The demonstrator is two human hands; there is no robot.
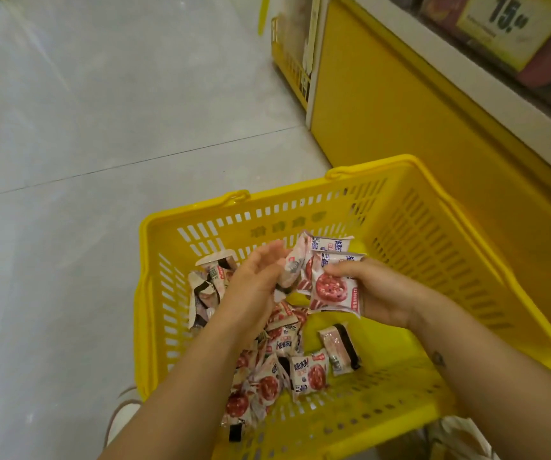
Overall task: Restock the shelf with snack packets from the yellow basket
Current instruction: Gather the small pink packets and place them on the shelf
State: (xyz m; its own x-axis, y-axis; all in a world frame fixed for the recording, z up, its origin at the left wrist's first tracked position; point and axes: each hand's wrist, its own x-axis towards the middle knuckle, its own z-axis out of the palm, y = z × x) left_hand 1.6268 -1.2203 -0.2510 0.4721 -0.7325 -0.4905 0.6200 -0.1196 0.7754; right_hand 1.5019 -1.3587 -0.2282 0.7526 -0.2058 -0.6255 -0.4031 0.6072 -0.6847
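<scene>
A yellow plastic basket stands on the floor below me, with several small white-and-red snack packets loose in its bottom. My right hand grips a small stack of these packets above the basket, thumb on the front one. My left hand is just left of the stack, fingers around another packet that touches the stack. More packets lean against the basket's left wall. The shelf runs along the upper right.
The shelf unit has a yellow base panel and a white ledge, with a yellow price tag reading 15 above dark red goods. A second yellow wire basket stands beyond the unit. Grey tiled floor spreads to the left.
</scene>
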